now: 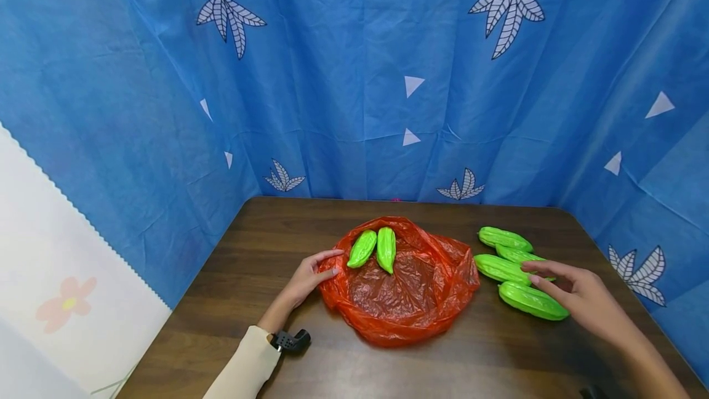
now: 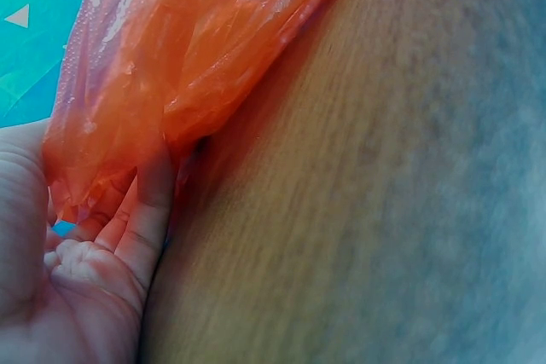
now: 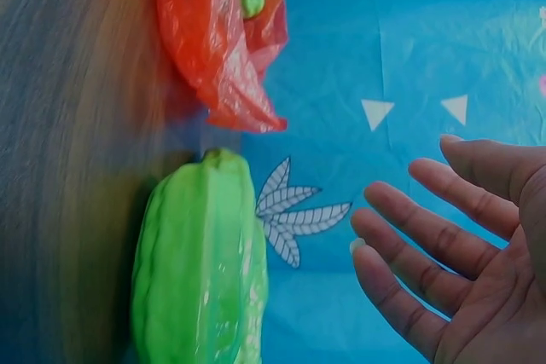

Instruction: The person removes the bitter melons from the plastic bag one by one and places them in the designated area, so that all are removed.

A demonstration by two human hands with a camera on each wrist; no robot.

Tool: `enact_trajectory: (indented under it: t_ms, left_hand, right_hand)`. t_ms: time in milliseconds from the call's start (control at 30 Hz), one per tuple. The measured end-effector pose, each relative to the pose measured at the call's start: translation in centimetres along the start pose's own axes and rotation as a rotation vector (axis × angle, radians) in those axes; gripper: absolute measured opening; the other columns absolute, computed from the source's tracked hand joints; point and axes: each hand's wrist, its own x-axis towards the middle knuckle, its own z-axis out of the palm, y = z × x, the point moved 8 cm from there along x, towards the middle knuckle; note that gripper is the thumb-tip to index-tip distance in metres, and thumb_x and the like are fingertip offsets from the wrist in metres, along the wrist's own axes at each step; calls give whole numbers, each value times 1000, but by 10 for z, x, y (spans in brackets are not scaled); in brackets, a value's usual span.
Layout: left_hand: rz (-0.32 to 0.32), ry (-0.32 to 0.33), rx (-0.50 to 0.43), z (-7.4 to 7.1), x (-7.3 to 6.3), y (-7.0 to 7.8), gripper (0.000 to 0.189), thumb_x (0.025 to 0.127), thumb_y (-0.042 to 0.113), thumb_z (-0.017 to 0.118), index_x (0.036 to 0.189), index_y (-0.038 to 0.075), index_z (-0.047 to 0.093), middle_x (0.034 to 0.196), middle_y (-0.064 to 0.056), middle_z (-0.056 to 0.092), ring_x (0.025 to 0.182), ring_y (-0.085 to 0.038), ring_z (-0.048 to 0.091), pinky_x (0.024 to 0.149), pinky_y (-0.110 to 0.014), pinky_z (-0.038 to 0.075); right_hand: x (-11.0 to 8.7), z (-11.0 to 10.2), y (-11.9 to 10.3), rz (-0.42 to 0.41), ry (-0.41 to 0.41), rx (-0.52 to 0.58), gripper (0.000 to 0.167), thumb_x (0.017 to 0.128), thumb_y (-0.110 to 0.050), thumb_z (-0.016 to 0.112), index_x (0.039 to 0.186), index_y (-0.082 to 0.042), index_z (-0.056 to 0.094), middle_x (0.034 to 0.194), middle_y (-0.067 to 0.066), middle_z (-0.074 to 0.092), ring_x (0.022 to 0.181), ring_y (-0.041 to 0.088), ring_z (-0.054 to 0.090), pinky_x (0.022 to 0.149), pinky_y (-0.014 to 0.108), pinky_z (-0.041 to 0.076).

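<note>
A red plastic bag [image 1: 388, 325] lies spread wide on the table, its mouth facing up. Two bright green ridged bitter melons [image 1: 386, 250] rest inside it, near the back left rim. My left hand [image 1: 308, 277] holds the bag's left edge; in the left wrist view the red film [image 2: 205, 57] passes between thumb and fingers. Over on the right, several more green bitter melons [image 1: 533, 300] lie close together. Above them hovers my right hand [image 1: 578, 291], fingers spread and slightly bent, holding nothing. The right wrist view shows this hand [image 3: 461, 253] apart from the nearest melon [image 3: 200, 270].
The brown wooden table [image 1: 221, 313] has rounded far corners. A blue curtain [image 1: 343, 79] with white leaf prints hangs behind it and along both sides. At the far left hangs a white cloth [image 1: 61, 239] with a flower. A black strap device [image 1: 292, 341] sits on the left wrist.
</note>
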Motion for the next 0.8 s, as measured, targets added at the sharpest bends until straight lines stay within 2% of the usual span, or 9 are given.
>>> enact_trajectory:
  t_ms: [133, 333, 500, 667, 800]
  left_hand:
    - [-1, -3, -4, 1, 0, 1, 46, 98, 13, 68, 143, 9, 58, 145, -19, 54, 103, -27, 71, 84, -39, 60]
    - [0, 2, 5, 0, 0, 1, 46, 99, 13, 68, 143, 8, 58, 144, -20, 54, 102, -26, 71, 84, -38, 60]
    - [15, 2, 13, 0, 1, 2, 47, 99, 12, 67, 144, 5, 56, 144, -23, 53, 100, -24, 72, 83, -36, 60]
    - [17, 3, 12, 0, 2, 1, 47, 99, 13, 67, 144, 5, 56, 144, -23, 53, 103, -25, 71, 83, -36, 60]
    - [-2, 10, 14, -1, 2, -2, 47, 98, 13, 68, 143, 7, 57, 145, -20, 53, 107, -26, 69, 85, -36, 60]
  right_hand:
    - [7, 7, -8, -19, -11, 12, 28, 102, -24, 63, 128, -15, 70, 124, 14, 69, 104, -16, 55, 68, 25, 57]
    - [17, 16, -22, -59, -25, 16, 27, 102, -23, 64, 127, -14, 71, 122, 10, 71, 103, -13, 56, 68, 26, 58]
    - [28, 28, -36, -114, -28, -7, 27, 101, -22, 65, 125, -12, 72, 121, 8, 72, 98, -3, 62, 67, 27, 58]
    - [39, 41, -45, -114, -31, -4, 28, 101, -27, 65, 124, -13, 72, 121, 6, 72, 96, 6, 66, 69, 27, 58]
    - [44, 55, -50, -99, -51, 44, 29, 101, -29, 65, 123, -12, 72, 119, 8, 72, 90, 13, 69, 68, 28, 59]
